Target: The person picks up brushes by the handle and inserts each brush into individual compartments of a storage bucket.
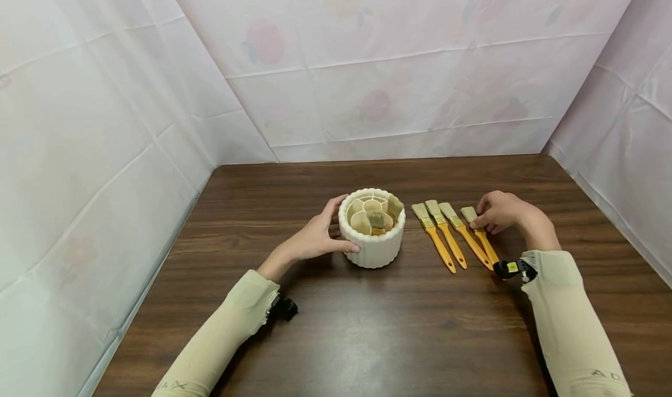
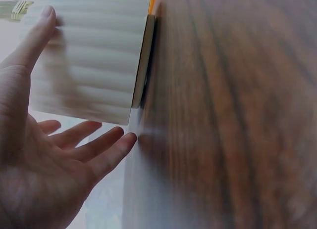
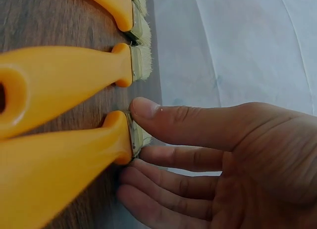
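- The left hand [image 1: 315, 239] rested against the left side of the white ribbed holder [image 1: 371, 229] at the centre of the head view; fingers were straight and loosely spread, thumb along the near wall.
- The holder stood upright on the dark wooden table [image 1: 409, 333]; its inner compartments held at least two brushes, bristles up.
- The right hand [image 1: 501, 210], right of centre, touched the bristle end of the rightmost brush [image 1: 479, 236]; thumb and fingers lay on either side of its ferrule, starting to pinch it.
- Three more yellow-handled brushes [image 1: 446, 236] lay side by side between the holder and that brush.
- Pale sheeting [image 1: 367, 94] filled the upper frame.
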